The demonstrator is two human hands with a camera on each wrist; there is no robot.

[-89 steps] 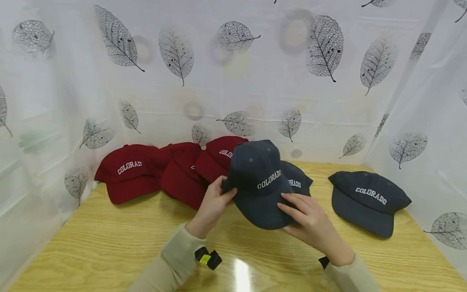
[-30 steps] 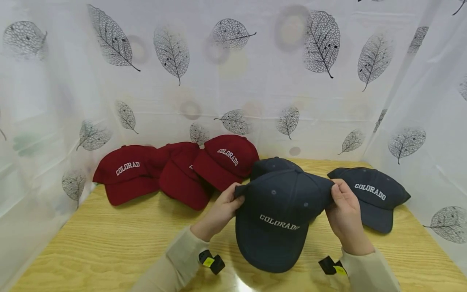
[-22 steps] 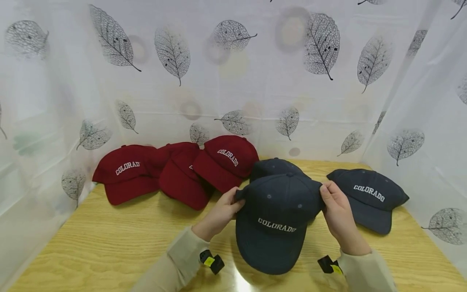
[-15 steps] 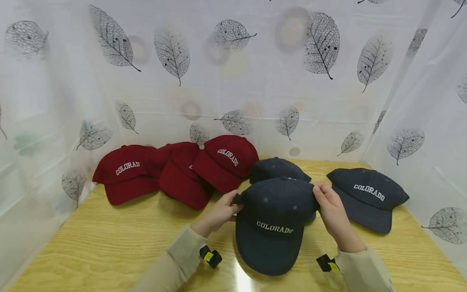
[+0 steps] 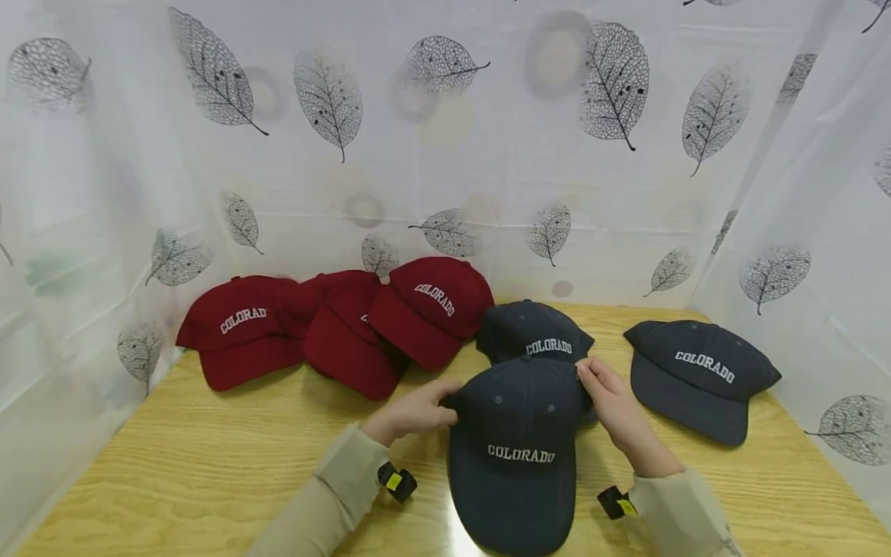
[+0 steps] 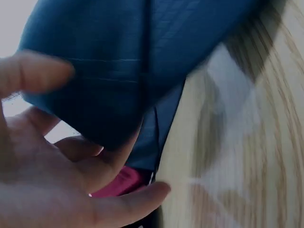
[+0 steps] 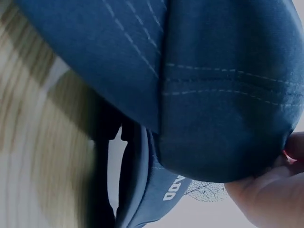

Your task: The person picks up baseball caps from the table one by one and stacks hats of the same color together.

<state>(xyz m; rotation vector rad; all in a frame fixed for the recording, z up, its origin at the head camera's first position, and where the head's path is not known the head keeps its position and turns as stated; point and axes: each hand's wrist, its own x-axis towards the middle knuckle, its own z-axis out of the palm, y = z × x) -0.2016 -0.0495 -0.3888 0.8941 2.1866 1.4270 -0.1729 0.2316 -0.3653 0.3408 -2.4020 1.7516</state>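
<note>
A navy baseball cap (image 5: 520, 418) with white COLORADO lettering is in front of me, brim toward me. My right hand (image 5: 622, 410) pinches its right rear edge between thumb and fingers. At the left side is my left hand (image 5: 414, 410); its thumb lies in front of the cloth and its fingers spread loosely behind, with a gap between them. The left wrist view shows that cap's corner (image 6: 104, 109) between the blurred thumb and fingers. Just behind stands another navy cap (image 5: 529, 326), partly hidden. Whether the front cap's brim touches the table cannot be told.
Several dark red caps (image 5: 435, 309) overlap at the back left of the wooden table (image 5: 209, 456). A third navy cap (image 5: 703, 379) sits apart at the right. A white leaf-patterned curtain (image 5: 487, 178) encloses the back and sides.
The navy cap was brought from among the back caps toward me, then lowered and shifted slightly left. The lettering on the cap behind has come into view. My left fingers have loosened.
</note>
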